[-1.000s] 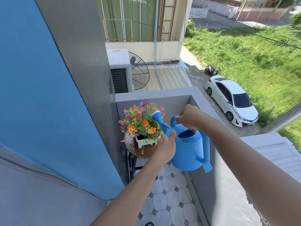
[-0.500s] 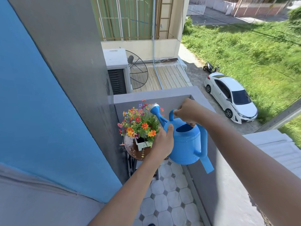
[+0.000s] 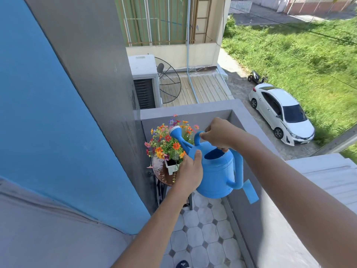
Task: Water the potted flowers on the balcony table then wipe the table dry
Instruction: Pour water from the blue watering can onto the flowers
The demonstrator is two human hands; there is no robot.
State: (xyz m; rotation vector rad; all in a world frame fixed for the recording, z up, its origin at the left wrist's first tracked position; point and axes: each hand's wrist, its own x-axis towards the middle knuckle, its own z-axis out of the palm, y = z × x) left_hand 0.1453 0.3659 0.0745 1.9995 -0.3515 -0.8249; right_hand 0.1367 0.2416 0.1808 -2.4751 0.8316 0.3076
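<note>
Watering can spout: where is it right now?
Head view, centre: the spout hangs over the flowers, left of the right hand and above the left hand.

You have a blue watering can (image 3: 216, 171) held level, spout over orange and red flowers (image 3: 168, 144) in a white pot (image 3: 171, 168) on the small round brown table (image 3: 161, 174).

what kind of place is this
Most likely a small upper-floor home balcony: a grey parapet wall rims a tiled floor, with a white car parked far below and potted flowers on a little table.
</note>
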